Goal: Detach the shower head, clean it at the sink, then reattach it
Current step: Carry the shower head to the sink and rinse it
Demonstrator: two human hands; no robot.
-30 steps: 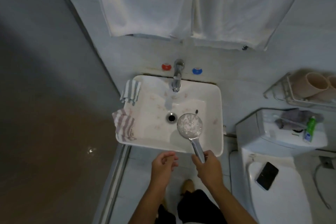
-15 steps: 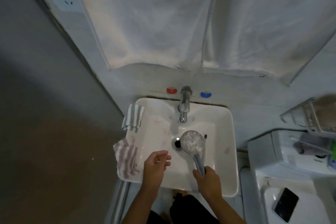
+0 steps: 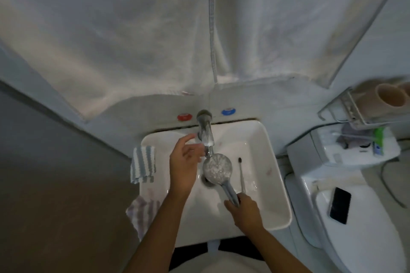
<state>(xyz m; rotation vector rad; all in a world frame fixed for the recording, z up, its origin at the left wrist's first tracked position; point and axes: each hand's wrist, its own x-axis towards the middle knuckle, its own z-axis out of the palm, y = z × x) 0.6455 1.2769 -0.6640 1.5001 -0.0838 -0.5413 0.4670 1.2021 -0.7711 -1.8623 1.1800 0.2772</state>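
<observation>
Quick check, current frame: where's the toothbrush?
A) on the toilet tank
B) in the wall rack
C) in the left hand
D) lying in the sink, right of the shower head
D: the toothbrush lies in the sink basin just right of the shower head, which the right hand holds by its handle; the left hand holds nothing.

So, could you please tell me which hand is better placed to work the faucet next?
The left hand: it hangs open right beside the faucet, holding nothing. The right hand is nearer the sink's front edge, its grip on the shower head handle.
</observation>
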